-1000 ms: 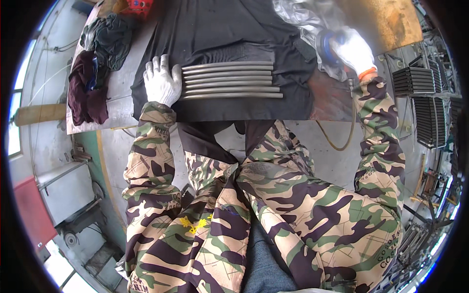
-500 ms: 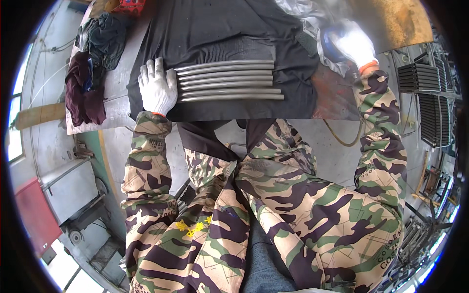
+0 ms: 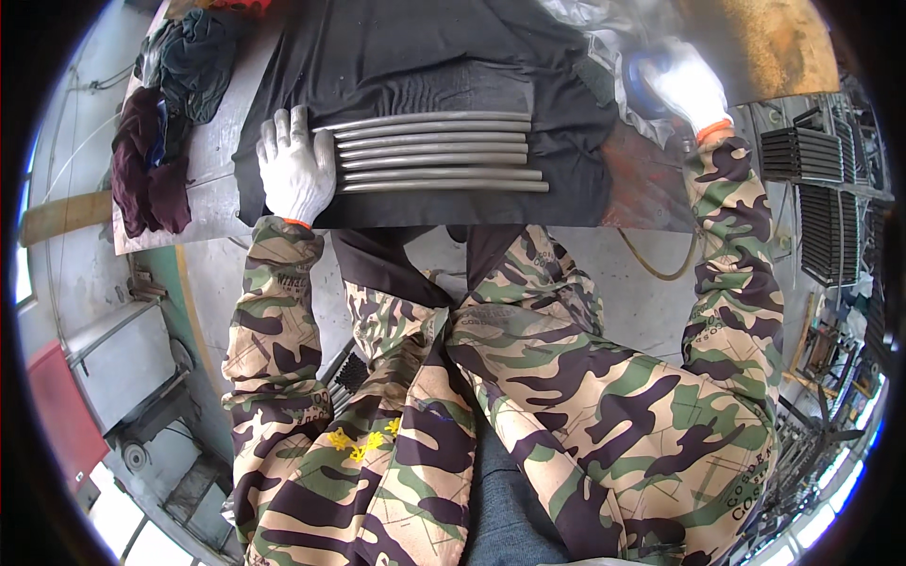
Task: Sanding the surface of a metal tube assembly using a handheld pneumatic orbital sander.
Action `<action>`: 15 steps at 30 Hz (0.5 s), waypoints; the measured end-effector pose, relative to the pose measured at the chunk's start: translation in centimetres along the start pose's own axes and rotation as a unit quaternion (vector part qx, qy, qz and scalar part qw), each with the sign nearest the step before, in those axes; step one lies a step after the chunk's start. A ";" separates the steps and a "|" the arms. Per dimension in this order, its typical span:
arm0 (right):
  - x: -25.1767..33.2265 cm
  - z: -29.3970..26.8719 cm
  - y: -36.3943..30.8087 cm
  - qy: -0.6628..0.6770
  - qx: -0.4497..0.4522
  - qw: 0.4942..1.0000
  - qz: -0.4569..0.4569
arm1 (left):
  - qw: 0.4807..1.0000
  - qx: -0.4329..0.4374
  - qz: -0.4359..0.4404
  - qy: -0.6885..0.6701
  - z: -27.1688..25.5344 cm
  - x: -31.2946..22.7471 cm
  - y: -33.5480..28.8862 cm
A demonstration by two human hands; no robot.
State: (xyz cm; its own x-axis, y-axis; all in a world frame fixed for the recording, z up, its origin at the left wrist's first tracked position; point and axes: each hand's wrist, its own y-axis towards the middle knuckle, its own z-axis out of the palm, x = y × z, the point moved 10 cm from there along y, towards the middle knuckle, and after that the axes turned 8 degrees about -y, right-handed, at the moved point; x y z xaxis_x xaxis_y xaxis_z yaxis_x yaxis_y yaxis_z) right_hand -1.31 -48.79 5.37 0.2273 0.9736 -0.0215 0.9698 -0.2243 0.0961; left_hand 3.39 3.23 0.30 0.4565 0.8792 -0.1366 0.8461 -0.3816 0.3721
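My left hand (image 3: 297,172), in a white glove with an orange cuff edge, lies flat with its fingers stretched out. Its thumb side is at the left ends of several grey metal tubes (image 3: 434,151), which rest side by side on a black cloth (image 3: 396,57). The tubes' right ends are uneven. Farther off at the upper right is my gloved right hand (image 3: 687,87), its fingers blurred. A blue, rounded item (image 3: 645,83) shows beside them, and I cannot make out whether it is gripped. Crumpled clear plastic (image 3: 618,71) lies next to that hand.
Dark green cloth (image 3: 196,61) and maroon cloth (image 3: 151,179) lie on the table's left side. Past my right hand is a rust-stained board (image 3: 788,47). Black racked bars (image 3: 802,153) stand at the right. A hose (image 3: 661,274) loops below the table edge.
The view has shifted slightly, and my left hand and the cloths at the left appear a little farther left. My right hand stays by the blue item, with little visible change. The tubes keep their arrangement.
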 end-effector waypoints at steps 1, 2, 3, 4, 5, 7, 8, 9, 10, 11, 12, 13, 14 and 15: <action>-0.2 0.0 0.1 -0.001 0.000 1.000 -0.001 | 1.000 -0.001 -0.001 -0.001 0.1 0.0 -0.1; -0.6 -0.1 0.3 -0.016 -0.006 1.000 -0.001 | 1.000 -0.010 0.007 0.007 0.0 0.0 -0.3; -0.6 0.0 0.1 -0.029 -0.010 1.000 -0.001 | 1.000 -0.017 0.015 0.015 0.1 -0.1 -0.6; -0.4 0.3 0.0 -0.030 -0.009 1.000 -0.002 | 1.000 -0.016 0.014 0.015 0.2 0.0 -0.7; -0.4 -0.8 -0.4 -0.099 -0.074 0.992 0.015 | 0.999 -0.023 0.016 0.022 0.2 0.0 -0.7; 1.1 -3.9 -2.1 -0.165 -0.200 0.965 0.028 | 0.999 -0.027 0.018 0.026 0.3 -0.2 -0.7; 2.6 -5.7 -3.3 -0.160 -0.265 0.951 0.023 | 1.000 -0.019 0.016 0.015 0.3 -0.1 -0.6; 4.1 -7.7 -4.4 -0.101 -0.266 0.959 0.011 | 1.000 -0.011 0.013 0.001 0.3 -0.3 -0.5; 6.7 -9.2 -6.0 -0.126 -0.306 0.941 -0.064 | 1.000 -0.011 0.013 -0.005 0.5 -0.9 -0.3; 9.1 -8.2 -6.4 0.104 -0.289 0.948 -0.088 | 1.000 -0.006 0.014 0.014 -0.6 0.4 -0.7; 11.9 -8.1 -7.7 0.142 -0.296 0.936 -0.125 | 1.000 -0.011 0.015 0.005 -0.9 0.6 -0.5; 15.3 -6.8 -8.2 0.172 -0.214 0.947 -0.168 | 1.000 -0.010 0.016 0.006 -0.8 0.7 -0.6; 18.6 -5.5 -8.6 0.202 -0.138 0.950 -0.193 | 1.000 -0.017 0.013 -0.001 -1.2 1.1 -0.7; 21.2 -4.3 -9.2 0.187 -0.106 0.948 -0.236 | 1.000 -0.026 0.011 -0.014 -1.2 1.1 -0.7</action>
State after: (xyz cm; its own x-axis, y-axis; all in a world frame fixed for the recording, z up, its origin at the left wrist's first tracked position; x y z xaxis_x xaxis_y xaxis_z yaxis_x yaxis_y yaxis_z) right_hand -5.84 -25.95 8.28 -0.3127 0.9194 0.2388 0.9069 0.2142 0.3629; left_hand 2.92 4.84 0.99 0.4839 0.8616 -0.1536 0.8206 -0.3857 0.4216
